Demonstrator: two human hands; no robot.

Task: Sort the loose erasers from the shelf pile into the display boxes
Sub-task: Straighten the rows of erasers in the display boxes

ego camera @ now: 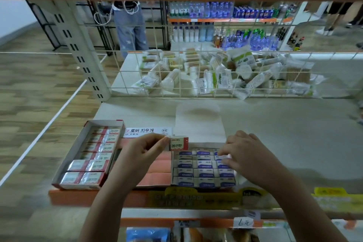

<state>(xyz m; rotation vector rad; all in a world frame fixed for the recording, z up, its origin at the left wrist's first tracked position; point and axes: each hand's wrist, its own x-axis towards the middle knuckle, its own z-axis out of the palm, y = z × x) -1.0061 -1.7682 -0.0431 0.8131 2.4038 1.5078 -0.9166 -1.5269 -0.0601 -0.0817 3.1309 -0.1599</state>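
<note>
erasers in blue-and-white paper sleeves filled the open white cardboard display box, the landmark here, in tidy rows. the right hand lay over the box's right rows with fingers curled down onto the erasers; whether it pinched one or only pressed could not be told, since the fingertips hid the contact. just beyond the box's far left corner, the left hand pinched a small red-and-white "2b" eraser between thumb and fingertip, held upright above the shelf. left of the box sat a salmon-pink block, largely covered by the left forearm. further left stood a tilted red-and-white cardboard box of wrapped 2b erasers, its labels blurred. behind the landmark box lay a white korean-lettered lid, partly hidden by the left hand.
</note>
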